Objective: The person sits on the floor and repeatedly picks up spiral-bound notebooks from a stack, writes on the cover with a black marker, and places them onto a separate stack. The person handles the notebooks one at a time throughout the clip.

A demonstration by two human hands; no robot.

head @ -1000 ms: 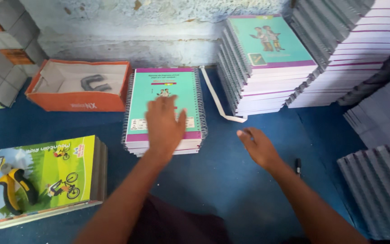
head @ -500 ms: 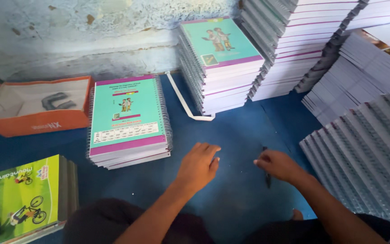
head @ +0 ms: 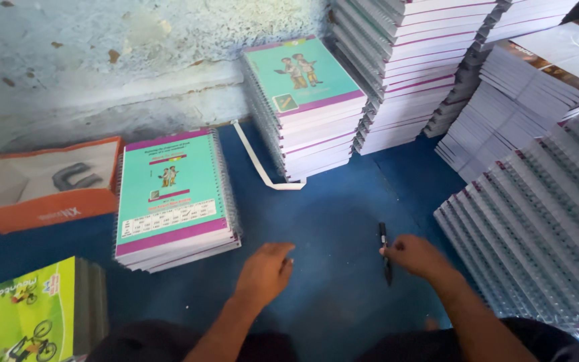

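Right hand [head: 415, 256] grips pen [head: 384, 251] on open blue floor [head: 333, 221].

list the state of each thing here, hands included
right hand: grip closed around the black pen
black pen: held, lying on the blue floor
left hand: open, empty, palm down
short stack of teal notebooks: closed, covers up
tall stack of teal notebooks: closed, covers up
orange box: open, grey tool inside

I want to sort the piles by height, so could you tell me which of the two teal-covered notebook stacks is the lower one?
The low stack left of the white strap, near the orange box. The other teal stack, by the wall, rises much higher.
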